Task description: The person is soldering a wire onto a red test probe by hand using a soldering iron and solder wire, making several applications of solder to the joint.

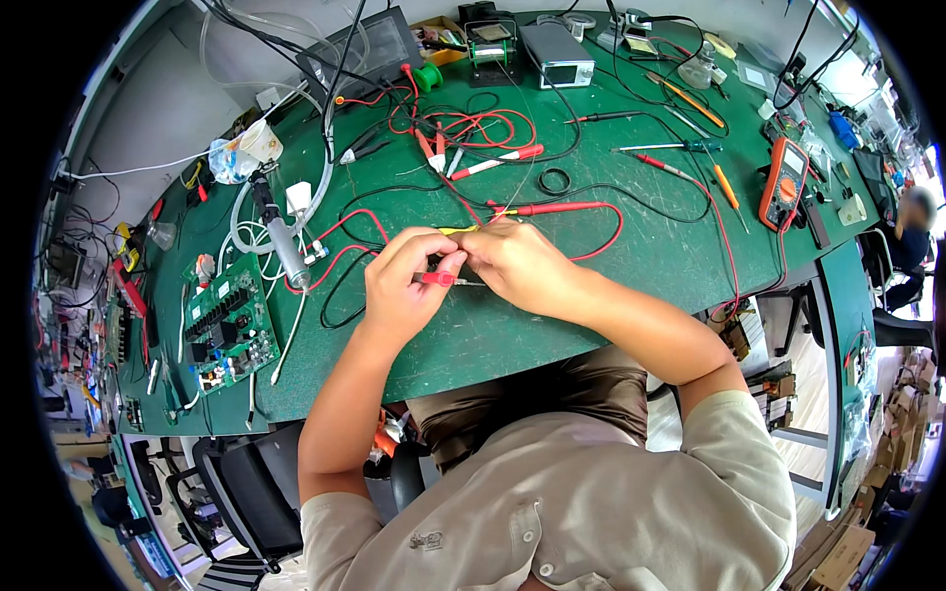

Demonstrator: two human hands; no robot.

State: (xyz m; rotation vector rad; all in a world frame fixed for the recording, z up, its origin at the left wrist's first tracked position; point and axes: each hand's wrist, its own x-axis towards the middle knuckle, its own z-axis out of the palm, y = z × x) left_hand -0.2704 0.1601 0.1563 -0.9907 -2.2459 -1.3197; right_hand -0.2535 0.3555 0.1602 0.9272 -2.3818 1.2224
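Observation:
My left hand point(409, 281) is closed on a small red-handled piece point(436, 279) with a thin metal part pointing right. My right hand point(522, 266) is closed beside it, its fingertips meeting my left fingers; the small item between them is mostly hidden. A yellow piece point(458, 229) shows just above my fingertips, with thin leads around it. A red probe with cable point(547, 208) lies on the green bench point(591, 315) just beyond my right hand.
A circuit board point(227, 325) and grey cylindrical tool point(288, 251) lie left. Behind are red-white probes point(493, 160), a metal instrument point(557, 59) and solder stand point(490, 54). An orange multimeter point(783, 182) lies right. A person point(907, 236) sits at far right.

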